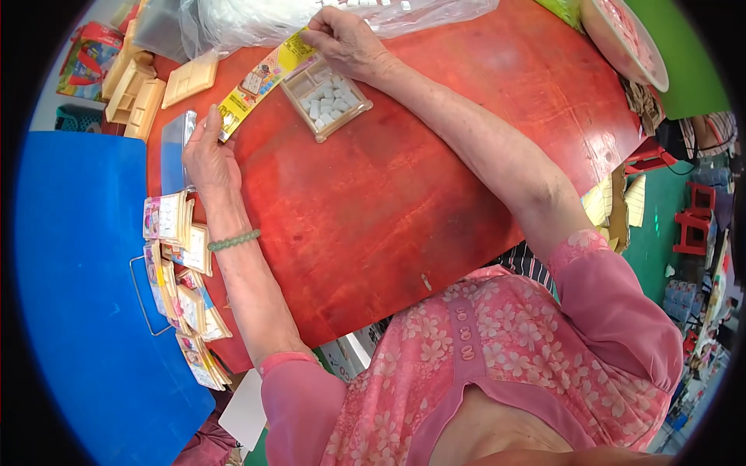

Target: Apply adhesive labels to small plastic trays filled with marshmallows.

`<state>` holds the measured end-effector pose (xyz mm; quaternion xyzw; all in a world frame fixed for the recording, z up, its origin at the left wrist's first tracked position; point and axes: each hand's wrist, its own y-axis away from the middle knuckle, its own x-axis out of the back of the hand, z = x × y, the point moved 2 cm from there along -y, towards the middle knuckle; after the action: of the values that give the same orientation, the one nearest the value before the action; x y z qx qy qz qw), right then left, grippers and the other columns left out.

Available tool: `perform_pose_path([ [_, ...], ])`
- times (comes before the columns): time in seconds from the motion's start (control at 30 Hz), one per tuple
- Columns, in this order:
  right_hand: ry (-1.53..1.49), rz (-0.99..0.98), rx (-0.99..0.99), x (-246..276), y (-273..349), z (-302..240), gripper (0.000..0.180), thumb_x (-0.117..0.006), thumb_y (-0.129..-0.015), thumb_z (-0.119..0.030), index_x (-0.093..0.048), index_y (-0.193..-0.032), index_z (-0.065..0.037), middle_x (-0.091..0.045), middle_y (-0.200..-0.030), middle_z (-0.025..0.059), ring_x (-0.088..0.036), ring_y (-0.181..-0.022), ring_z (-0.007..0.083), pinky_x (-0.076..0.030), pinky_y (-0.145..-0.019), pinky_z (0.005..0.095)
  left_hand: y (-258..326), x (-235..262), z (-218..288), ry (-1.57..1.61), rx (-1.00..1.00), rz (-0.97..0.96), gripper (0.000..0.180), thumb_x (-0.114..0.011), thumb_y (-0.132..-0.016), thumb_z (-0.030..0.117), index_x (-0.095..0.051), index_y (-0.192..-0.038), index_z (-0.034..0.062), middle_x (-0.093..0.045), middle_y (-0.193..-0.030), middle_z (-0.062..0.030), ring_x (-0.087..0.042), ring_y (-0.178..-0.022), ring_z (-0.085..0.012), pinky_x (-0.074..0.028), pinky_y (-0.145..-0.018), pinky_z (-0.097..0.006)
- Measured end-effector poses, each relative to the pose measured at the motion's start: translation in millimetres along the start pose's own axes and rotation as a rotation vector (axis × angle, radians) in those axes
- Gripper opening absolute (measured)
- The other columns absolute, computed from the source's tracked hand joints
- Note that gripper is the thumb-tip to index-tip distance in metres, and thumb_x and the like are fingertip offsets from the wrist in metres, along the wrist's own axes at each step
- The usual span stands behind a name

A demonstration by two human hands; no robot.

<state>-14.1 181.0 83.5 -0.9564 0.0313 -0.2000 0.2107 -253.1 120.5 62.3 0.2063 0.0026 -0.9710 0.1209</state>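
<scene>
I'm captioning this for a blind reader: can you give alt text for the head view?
Two bare hands, left hand and right hand, hold a yellow printed card over a red table, beside a small tray of white pieces. Finished packs are stacked along the table's left edge.
</scene>
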Motion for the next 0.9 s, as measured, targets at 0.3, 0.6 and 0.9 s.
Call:
perform_pose_path([
  [0.3,0.191,-0.193,0.026,-19.5,1.4,-3.3,0.02,-0.06,-0.083,-0.023,-0.057,-0.084,-0.003,-0.063,-0.077,0.0165,-0.062,-0.075,0.0301,-0.048,-0.069,0.0379,4.5,16.7,-1.8,0.007,-0.014,0.045,0.024,-0.067,-0.085,0.017,-0.062,-0.095,-0.0039,-0.065,-0.089,-0.0094,-0.061,-0.083,-0.0152,-0.05,-0.076,-0.031],
  [0.6,0.153,-0.117,0.185,-7.7,14.8,-0.5,0.019,-0.056,-0.09,-0.019,-0.055,-0.085,0.0,-0.059,-0.077,0.0143,-0.059,-0.071,0.0239,-0.046,-0.064,0.035,9.9,9.7,6.9,0.024,0.028,-0.007,0.023,-0.064,-0.087,0.016,-0.061,-0.097,-0.004,-0.063,-0.093,-0.0106,-0.061,-0.086,-0.0171,-0.052,-0.076,-0.032],
  [0.9,0.018,-0.078,0.222,5.0,23.7,-9.1,0.015,-0.058,-0.087,-0.011,-0.051,-0.083,0.001,-0.055,-0.074,0.0188,-0.055,-0.069,0.0296,-0.045,-0.061,0.0383,10.8,-8.7,13.6,0.253,0.073,-0.072,0.019,-0.062,-0.088,0.011,-0.056,-0.101,-0.0016,-0.063,-0.093,-0.0111,-0.063,-0.084,-0.0209,-0.053,-0.075,-0.032],
])
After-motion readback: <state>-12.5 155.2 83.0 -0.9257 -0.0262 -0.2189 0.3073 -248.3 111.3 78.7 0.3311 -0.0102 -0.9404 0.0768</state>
